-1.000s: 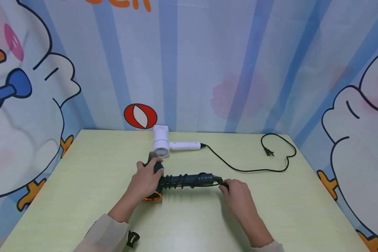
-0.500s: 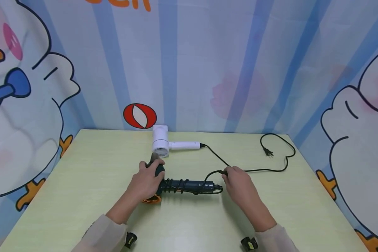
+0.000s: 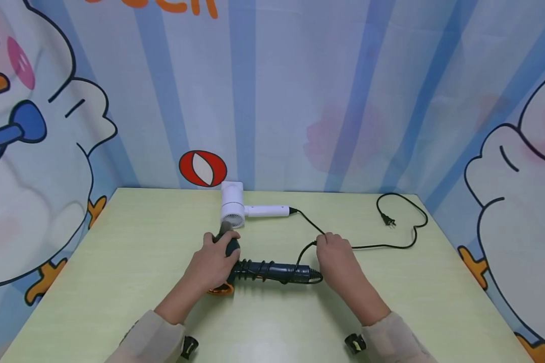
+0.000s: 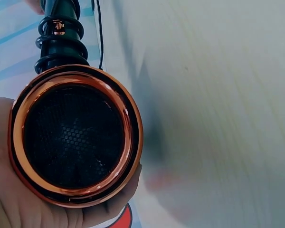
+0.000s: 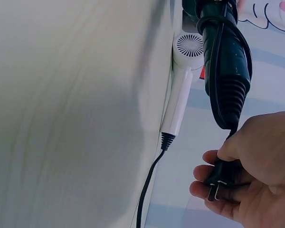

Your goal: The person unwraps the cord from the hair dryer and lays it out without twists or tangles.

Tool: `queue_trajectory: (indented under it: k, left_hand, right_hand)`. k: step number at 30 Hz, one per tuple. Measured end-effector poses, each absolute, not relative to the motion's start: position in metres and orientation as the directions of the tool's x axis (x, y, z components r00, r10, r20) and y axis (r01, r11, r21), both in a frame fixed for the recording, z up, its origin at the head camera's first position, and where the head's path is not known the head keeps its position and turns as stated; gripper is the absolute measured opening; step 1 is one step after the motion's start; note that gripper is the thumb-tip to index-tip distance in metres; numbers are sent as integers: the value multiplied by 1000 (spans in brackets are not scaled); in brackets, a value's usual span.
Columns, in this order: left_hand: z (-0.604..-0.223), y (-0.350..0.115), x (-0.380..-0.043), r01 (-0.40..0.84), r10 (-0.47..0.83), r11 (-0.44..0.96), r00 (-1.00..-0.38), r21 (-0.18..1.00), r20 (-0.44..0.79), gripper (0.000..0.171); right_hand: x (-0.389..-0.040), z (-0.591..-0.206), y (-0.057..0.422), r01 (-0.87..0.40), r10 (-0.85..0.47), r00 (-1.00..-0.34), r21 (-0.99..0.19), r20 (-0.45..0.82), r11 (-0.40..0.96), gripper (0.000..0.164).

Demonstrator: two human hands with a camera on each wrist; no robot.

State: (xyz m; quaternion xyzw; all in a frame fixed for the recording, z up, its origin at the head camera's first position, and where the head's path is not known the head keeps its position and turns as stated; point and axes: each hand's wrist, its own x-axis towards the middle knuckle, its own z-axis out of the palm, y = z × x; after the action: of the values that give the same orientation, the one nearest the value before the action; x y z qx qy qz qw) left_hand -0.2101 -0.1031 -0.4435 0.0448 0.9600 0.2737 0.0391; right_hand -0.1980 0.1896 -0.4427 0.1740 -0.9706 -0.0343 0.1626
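Your left hand grips the dark dryer, apparently steadying it, while to its right your right hand pinches the plug, perhaps keeping its cord clear.

Glossy plastic dark hair dryer, polished metallic-looking rim, smooth plastic white dryer.

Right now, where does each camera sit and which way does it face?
Head: worn on the head, facing forward and down at the table, the dark hair dryer and the white hair dryer; left hand, right hand and both sleeves show.
Left wrist: worn there, facing the dark hair dryer's copper-rimmed end; part of the left hand shows.
Right wrist: worn there, facing the plug in the right hand, whose fingers show.
Shared: head and right wrist both show the white hair dryer.
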Motion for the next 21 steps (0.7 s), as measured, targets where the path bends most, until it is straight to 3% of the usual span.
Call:
queue_trajectory:
  k: [4,9,16,21]
  left_hand:
    - [-443,-101,-211,78,103,856,-994,511,-22,41]
    - [-442,-96,-211,85,96,877,-995,473,1,42]
    - [-440,-96,-213,70,81,891,-997,450,-5,44]
    - [-438,-98,-217,42,48,894,-999,447,-3,45]
  right_hand:
    - [-200,-445,185,-320,-356,-892,165,278,933,17]
    - [-202,-450,186,-332,-368,-868,162,333,929,11]
    - [-200,-443,185,-350,-387,-804,167,452,922,31]
    - [-195,-432,179,-338,-371,-808,156,458,928,34]
